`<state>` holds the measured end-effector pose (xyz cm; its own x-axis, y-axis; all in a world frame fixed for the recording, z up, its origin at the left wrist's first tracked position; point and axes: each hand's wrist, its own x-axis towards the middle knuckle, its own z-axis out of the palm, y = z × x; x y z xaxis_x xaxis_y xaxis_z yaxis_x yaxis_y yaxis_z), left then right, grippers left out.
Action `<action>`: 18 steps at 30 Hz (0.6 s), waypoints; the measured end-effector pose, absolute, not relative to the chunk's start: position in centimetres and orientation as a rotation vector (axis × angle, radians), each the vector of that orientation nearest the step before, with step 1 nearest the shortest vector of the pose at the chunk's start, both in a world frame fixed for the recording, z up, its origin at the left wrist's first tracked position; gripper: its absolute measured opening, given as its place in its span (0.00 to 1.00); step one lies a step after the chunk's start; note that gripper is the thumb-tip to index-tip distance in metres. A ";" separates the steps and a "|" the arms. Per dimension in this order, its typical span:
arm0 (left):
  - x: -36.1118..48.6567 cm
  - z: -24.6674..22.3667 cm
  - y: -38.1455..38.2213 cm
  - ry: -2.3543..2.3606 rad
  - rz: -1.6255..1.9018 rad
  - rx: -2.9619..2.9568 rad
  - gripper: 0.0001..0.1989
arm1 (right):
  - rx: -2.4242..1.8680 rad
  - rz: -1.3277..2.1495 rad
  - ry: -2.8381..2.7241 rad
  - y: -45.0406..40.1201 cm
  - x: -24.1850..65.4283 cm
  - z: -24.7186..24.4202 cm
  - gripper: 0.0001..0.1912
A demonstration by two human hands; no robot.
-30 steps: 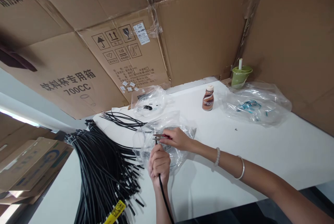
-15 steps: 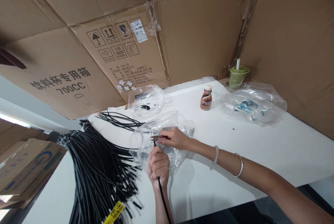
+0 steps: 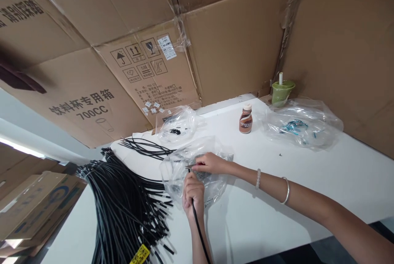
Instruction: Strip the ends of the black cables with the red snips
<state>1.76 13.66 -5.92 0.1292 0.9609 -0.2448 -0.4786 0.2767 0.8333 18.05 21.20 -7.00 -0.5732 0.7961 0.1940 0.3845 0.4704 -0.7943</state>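
Note:
My left hand (image 3: 193,194) is wrapped round a black cable (image 3: 197,223). One end of it pokes up above the fist, while the rest runs down along the forearm. In my right hand (image 3: 212,162) are small thread snips with red handles (image 3: 199,164); their blades (image 3: 188,167) lie across the cable tip. Whether the blades cut into the cable is too small to tell. Beneath both hands lies a clear plastic bag (image 3: 175,174) with small greyish pieces in it. A large bundle of black cables (image 3: 123,202) spreads to the left of my left hand.
Behind the bag are some loose black cables (image 3: 144,147) and another clear bag (image 3: 181,122) with small black parts. A brown drink bottle (image 3: 246,119), a green cup (image 3: 281,93) and a bag of blue pieces (image 3: 294,126) stand farther right. Cardboard sheets (image 3: 240,51) wall the table's back.
The whole view has shifted, so everything sits slightly lower and to the right. The snips' blades, spread apart earlier at the cable tip, now look closer together.

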 end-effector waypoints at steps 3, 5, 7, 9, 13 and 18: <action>2.0 -5.9 14.1 0.871 1.213 0.692 0.25 | -1.016 0.965 -2.203 21.7 18.1 -6.8 0.26; 2.3 -5.7 14.2 0.853 1.244 0.693 0.25 | -1.056 0.958 -2.216 21.9 18.0 -6.5 0.26; 2.9 -5.4 14.1 0.836 1.275 0.685 0.25 | -1.112 0.950 -2.209 21.9 17.9 -6.1 0.26; 3.7 -5.0 13.8 0.824 1.306 0.666 0.25 | -1.196 0.937 -2.170 21.7 17.9 -5.7 0.25; 5.1 -3.7 13.0 0.826 1.295 0.610 0.15 | -1.346 0.919 -2.045 21.0 18.2 -4.8 0.25; 5.3 -3.3 12.0 0.935 1.218 0.557 0.13 | -1.330 0.954 -1.921 19.2 19.5 -3.4 0.24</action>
<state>5.26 11.99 -3.29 0.0612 0.9517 -0.3009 -0.5368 0.2855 0.7939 19.50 19.16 -3.44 -0.3108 0.9472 0.0793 0.5089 0.2363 -0.8277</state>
